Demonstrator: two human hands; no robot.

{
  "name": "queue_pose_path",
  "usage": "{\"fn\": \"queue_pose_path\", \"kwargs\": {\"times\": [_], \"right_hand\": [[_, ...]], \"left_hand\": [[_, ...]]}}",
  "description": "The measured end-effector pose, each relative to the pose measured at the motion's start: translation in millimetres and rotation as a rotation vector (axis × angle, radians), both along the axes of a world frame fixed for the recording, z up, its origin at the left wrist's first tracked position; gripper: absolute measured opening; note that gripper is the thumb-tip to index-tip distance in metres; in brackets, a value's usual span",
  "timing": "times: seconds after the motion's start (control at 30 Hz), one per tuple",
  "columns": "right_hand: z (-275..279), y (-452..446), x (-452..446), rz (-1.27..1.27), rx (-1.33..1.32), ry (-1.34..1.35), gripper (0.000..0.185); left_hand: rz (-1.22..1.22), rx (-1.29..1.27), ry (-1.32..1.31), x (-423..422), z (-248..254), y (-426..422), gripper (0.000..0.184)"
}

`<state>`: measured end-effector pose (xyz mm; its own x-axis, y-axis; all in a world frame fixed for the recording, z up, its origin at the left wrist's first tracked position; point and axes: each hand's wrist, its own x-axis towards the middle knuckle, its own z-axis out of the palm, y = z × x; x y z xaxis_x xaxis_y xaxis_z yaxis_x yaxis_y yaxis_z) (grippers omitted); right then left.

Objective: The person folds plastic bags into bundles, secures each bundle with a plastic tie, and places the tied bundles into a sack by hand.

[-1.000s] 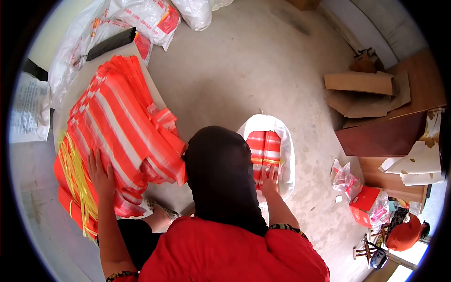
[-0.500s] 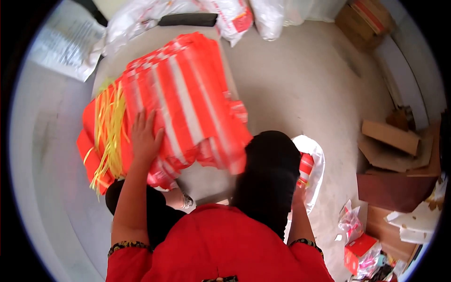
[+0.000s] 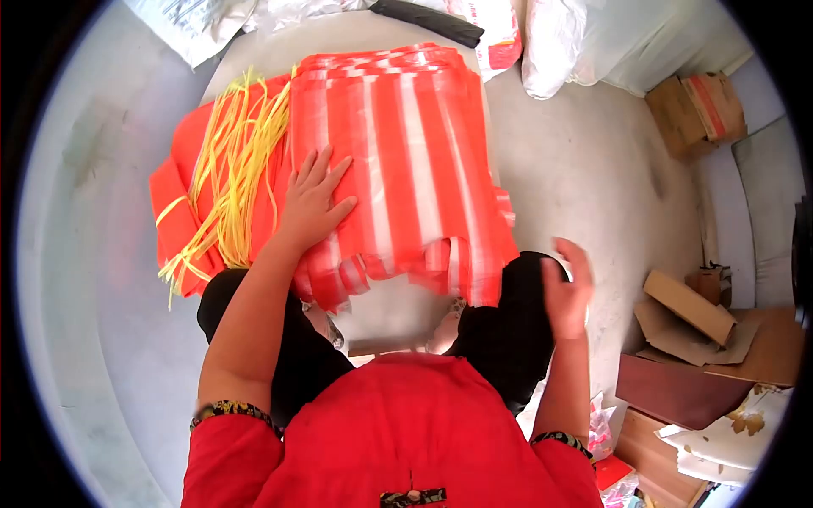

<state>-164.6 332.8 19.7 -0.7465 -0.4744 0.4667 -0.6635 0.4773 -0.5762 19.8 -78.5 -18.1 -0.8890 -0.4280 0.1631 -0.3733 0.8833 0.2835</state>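
A stack of red-and-white striped plastic bags (image 3: 394,169) lies in front of me, its notched, handle-like ends toward my knees. My left hand (image 3: 316,203) rests flat on the stack's left part, fingers spread. Along its left side, a bundle of thin yellow strips (image 3: 233,161) lies over folded red plastic (image 3: 182,152). Beside my right knee, my right hand (image 3: 569,288) is raised in the air, somewhat blurred. Its thumb and fingers are apart and nothing shows in them.
A black roll (image 3: 428,21) lies beyond the stack, near white plastic sacks (image 3: 555,42). Cardboard boxes stand at the far right (image 3: 699,114) and nearer right (image 3: 690,317). A pale wall (image 3: 76,279) runs along the left.
My right hand has risen from low beside my right knee, where a red-and-white roll-like item lay in white plastic. My left hand stays on the bags. The view has shifted.
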Motion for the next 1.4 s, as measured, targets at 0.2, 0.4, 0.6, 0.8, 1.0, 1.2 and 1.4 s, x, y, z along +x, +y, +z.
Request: {"fn": "queue_pose_path", "kwargs": {"times": [0.2, 0.4, 0.6, 0.8, 1.0, 1.2, 1.4], "right_hand": [[-16, -127, 39, 0.522, 0.319, 0.365, 0.042], [-37, -160, 38, 0.521, 0.308, 0.342, 0.051], [-34, -158, 46, 0.628, 0.288, 0.34, 0.045], [-28, -166, 57, 0.627, 0.087, -0.079, 0.03], [-31, -171, 60, 0.506, -0.121, -0.612, 0.026], [-32, -179, 56, 0.541, -0.063, -0.479, 0.031], [-19, -191, 56, 0.403, -0.229, -0.893, 0.024]], "left_hand": [[0.025, 0.011, -0.01, -5, 7, 2, 0.073], [0.032, 0.006, -0.002, -5, 10, -3, 0.072], [0.058, -0.014, 0.023, -4, 6, -7, 0.074], [-0.218, 0.171, 0.329, -6, 10, -2, 0.049], [-0.507, 0.266, 0.443, 3, 14, 37, 0.019], [-0.498, 0.323, 0.399, 2, 11, 38, 0.013], [0.093, 0.649, 0.663, 26, 13, 12, 0.027]]}}
